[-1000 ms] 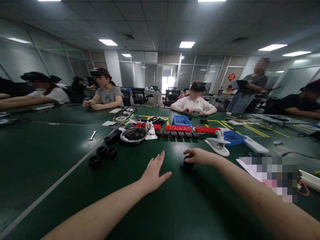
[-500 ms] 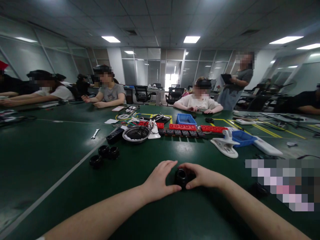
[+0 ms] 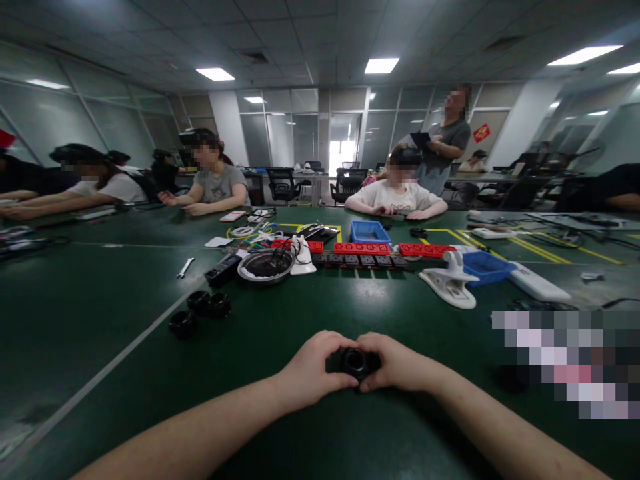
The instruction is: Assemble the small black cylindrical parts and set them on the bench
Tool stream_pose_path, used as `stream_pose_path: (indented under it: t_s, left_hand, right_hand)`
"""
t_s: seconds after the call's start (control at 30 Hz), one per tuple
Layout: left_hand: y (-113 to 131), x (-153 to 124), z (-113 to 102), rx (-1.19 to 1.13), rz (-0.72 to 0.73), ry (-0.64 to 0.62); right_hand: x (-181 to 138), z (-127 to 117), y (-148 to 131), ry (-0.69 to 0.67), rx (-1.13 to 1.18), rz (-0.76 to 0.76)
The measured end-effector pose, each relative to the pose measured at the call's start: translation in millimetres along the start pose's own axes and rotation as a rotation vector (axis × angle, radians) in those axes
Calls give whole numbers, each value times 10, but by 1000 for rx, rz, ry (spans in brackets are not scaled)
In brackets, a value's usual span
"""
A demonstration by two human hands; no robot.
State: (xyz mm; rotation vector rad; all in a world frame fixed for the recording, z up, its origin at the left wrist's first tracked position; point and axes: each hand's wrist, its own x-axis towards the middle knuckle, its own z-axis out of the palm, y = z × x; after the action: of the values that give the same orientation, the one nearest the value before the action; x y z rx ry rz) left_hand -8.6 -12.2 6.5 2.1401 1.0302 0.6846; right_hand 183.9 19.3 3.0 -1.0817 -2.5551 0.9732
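Note:
A glossy black ring-shaped part [image 3: 355,375] with a round hole stands on the green table in front of me, its opening facing my way. My left hand [image 3: 313,370] curves around its left side, with thumb and fingertips against it. From the other side my right hand [image 3: 397,363] grips it, the fingers at the top and the thumb low at the front. The fingertips of both hands meet or nearly meet there. Three similar black rings [image 3: 183,325] form a cluster to the left.
Beyond my hands lie a wrench [image 3: 185,268], a metal bowl [image 3: 266,279], a white stand [image 3: 302,257], red strips [image 3: 363,249], a white clip [image 3: 450,287] and blue bins [image 3: 370,232]. Several people sit around; one person stands behind. A blurred-out patch covers the right side.
My left hand has closed in on the black ring, and both hands now hold it. The ring has shifted slightly left and toward me. The standing person has moved left.

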Motion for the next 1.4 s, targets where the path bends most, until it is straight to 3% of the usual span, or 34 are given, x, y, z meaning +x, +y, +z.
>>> stream_pose_path:
  t_s: [0.1,0.2,0.3,0.4,0.57,0.7,0.83,1.0,1.13,1.2,1.3,1.4]
  left_hand:
    - [-13,17,67,3,-98,106]
    - [-56,33,135,38,-185,243]
    - [-96,46,143,59,-171,292]
    - [-115,45,82,29,-94,233]
    - [-123,21,-12,-14,-5,119]
    - [-142,16,-10,-45,20,90]
    - [-151,36,31,-39,19,129]
    - [-147,74,154,16,-99,295]
    - [-178,88,202,30,-129,381]
    - [-189,84,169,13,-94,339]
    - [-181,66,77,-32,-27,201]
    - [-159,48,6,-71,-9,88]
  right_hand:
    - [36,120,-67,105,-98,121]
    - [78,268,-178,313,-391,241]
    - [100,335,-215,406,-514,255]
    - [74,263,-137,341,-314,147]
    - [-5,58,7,99,192,-59]
    - [23,37,54,55,275,-48]
    - [82,114,86,92,219,40]
    - [135,297,-13,394,-161,264]
    - [151,366,-104,509,-376,269]
    - [131,327,-99,461,-297,168]
    - [73,197,-40,280,-52,3]
    - [22,68,29,101,167,-13]
